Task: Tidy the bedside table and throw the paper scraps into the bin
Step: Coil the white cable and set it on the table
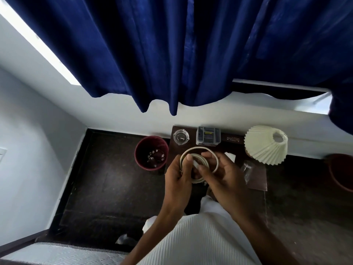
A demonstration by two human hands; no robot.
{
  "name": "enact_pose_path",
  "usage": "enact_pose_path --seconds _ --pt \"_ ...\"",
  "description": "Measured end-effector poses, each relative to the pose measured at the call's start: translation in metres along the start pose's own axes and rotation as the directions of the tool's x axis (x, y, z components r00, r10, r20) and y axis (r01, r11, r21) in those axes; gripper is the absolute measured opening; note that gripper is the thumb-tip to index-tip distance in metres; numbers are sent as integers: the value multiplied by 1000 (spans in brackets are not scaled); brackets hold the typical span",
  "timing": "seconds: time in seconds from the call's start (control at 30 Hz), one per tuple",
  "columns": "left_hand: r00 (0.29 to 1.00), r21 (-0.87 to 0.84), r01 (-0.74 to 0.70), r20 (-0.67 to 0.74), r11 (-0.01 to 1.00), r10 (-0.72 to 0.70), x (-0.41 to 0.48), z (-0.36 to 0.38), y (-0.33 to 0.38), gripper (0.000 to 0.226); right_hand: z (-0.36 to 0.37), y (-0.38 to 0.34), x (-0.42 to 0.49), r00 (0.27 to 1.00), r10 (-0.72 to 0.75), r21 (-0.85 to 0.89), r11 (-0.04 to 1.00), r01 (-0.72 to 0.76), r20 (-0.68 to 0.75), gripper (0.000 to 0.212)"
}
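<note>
As I look down from the head camera, the left hand (178,175) and the right hand (221,176) are close together. Both grip a coiled white cable (202,159) just above the near-left part of the dark brown wooden counter (257,178). The left hand's fingers are curled round the left side of the coil, thumb laid against the strands. The right hand pinches the loops from the other side with bent fingers.

The counter stands against a white wall (210,115), under the hem of a deep blue curtain (172,54). The floor (114,178) around it is dark, and a strip of daylight shows at the upper left. A small white slip of paper (231,156) lies on the counter just beyond the right hand. A cream pleated lampshade (266,144) sits tilted at the far right edge. Near it is a clear object (248,169), too blurred for me to name.

A round maroon bin (140,150) stands on the floor just left of the counter, with white paper scraps (155,156) at its bottom. At the counter's back-left corner is a clear glass tumbler (181,137); I cannot tell its contents. Beside it, a clear plastic organiser box (208,135) holds dark items and one yellow one. A reddish-brown round vessel (342,171) is cut off at the right.
</note>
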State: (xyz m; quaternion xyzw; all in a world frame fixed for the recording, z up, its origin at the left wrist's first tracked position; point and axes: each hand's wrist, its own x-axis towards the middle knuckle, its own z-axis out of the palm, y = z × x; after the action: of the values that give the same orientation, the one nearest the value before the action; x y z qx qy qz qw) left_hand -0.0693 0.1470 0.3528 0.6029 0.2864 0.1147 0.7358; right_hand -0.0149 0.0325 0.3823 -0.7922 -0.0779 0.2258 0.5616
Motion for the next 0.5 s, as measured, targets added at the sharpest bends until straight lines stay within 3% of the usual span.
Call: enact_pose_path --seconds 0.13,0.23,0.33,0.43,0.5 --pt "988 230 -156 29 960 154 1 19 3 28 -20 13 9 991 -51 -78 996 42 -120 32" --pt "968 362 -250 110 898 226 5 41 0 35 -35 20 19 989 -26 -14 1000 24 -144 21" --pt "991 323 -130 10 937 133 13 62 -6 33 -52 22 32 998 11 92 996 -5 -59 21" --pt "999 152 14 -37 988 -9 23 77 -8 30 -76 23 42 997 -16 39 999 13 71 28" --pt "996 167 5 -90 986 10 29 87 -8 28 -90 26 49 991 -45 -13 999 47 127 32"
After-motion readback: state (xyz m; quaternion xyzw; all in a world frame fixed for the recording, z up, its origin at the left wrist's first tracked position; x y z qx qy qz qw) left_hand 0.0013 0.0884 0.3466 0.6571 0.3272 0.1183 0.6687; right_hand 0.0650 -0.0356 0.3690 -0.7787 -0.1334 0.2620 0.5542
